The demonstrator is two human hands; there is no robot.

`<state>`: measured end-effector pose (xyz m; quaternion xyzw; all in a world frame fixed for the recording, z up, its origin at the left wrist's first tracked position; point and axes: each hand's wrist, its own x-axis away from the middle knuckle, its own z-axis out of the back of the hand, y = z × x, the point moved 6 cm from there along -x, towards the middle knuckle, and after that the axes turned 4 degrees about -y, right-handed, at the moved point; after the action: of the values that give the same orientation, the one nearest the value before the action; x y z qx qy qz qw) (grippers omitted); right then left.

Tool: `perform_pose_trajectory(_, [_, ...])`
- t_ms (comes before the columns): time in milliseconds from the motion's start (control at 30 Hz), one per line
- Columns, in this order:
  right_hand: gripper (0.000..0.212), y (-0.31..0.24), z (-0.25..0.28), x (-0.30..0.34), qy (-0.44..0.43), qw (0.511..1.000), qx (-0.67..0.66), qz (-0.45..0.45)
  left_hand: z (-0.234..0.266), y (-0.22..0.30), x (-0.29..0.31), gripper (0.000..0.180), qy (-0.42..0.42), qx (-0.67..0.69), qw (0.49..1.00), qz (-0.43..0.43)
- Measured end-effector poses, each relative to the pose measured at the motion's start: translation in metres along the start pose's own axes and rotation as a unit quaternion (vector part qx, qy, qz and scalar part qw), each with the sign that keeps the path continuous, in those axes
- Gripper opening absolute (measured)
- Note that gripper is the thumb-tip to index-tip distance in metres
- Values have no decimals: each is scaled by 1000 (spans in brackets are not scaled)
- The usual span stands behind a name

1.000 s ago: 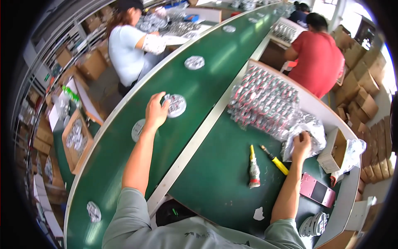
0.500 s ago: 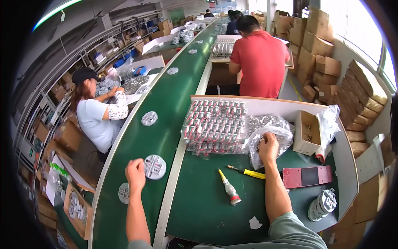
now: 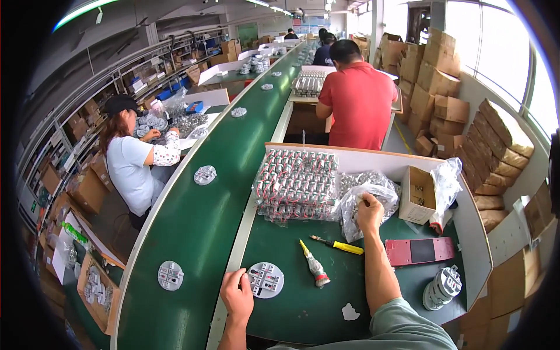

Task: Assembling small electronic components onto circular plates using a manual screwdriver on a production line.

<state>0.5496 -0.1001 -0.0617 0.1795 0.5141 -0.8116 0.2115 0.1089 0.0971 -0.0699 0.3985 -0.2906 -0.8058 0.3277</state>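
My left hand (image 3: 237,296) pinches the left edge of a round, light grey plastic disc (image 3: 266,280) with raised square compartments, over the near left of the green workbench (image 3: 280,318). My right hand (image 3: 370,214) is closed, its fingertips at the mouth of a clear plastic bag (image 3: 352,217) of small metal parts; what they grip is hidden. A yellow-handled screwdriver (image 3: 345,246) lies below the bag. Beside it is a tapered tube (image 3: 315,265) with a yellow nozzle. A stack of similar round discs (image 3: 442,288) stands at the right.
Bundled rows of cylindrical parts with red wires (image 3: 297,184) sit at the bench's back left. An open carton (image 3: 417,195) and a red plate with a dark centre (image 3: 420,251) are on the right. Left runs a green conveyor (image 3: 192,233) carrying discs. Two nearby people (image 3: 359,105) work at other benches.
My left hand has brought the disc from the conveyor rightward over the bench edge. My right hand stays at the bag. The discs on the conveyor have moved nearer, and the view has shifted slightly.
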Motion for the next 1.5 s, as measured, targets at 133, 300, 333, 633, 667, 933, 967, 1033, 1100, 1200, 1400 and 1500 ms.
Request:
perform_pose_trajectory(133, [16,-12,16,2,-1,990,-135,-48,9,22,-1,18,71,-56,990,-109])
perform_pose_trajectory(300, [13,-78,36,49,-97,936,-331,-63,7,56,18,17,-5,133,991,-30])
perform_pose_trajectory(333, [14,-101,30,77,-179,932,-305,-74,-6,57,25,19,-92,290,949,87])
perform_pose_trajectory(633, [17,-203,34,210,-545,807,-228,32,-48,47,71,30,-306,585,695,284])
perform_pose_trajectory(667, [17,-200,34,218,-551,802,-228,26,-46,43,77,30,-301,585,693,293])
perform_pose_trajectory(933, [21,-171,36,259,-503,827,-241,-69,-43,60,96,24,-271,626,637,359])
perform_pose_trajectory(967, [20,-172,36,257,-496,834,-237,-46,-42,62,92,23,-274,608,661,344])
perform_pose_trajectory(1033, [20,-175,33,254,-489,843,-223,-9,-44,55,88,21,-279,591,686,321])
perform_pose_trajectory(1100, [20,-198,32,243,-487,838,-242,47,-38,55,82,23,-273,615,676,302])
perform_pose_trajectory(1200, [19,-192,30,242,-537,763,-355,-58,-30,61,75,28,-253,630,668,303])
perform_pose_trajectory(1400, [20,-200,19,229,-500,817,-268,105,-29,47,73,28,-242,597,694,321])
perform_pose_trajectory(1500, [18,-211,1,215,-466,853,-210,107,5,34,59,24,-192,383,869,249])
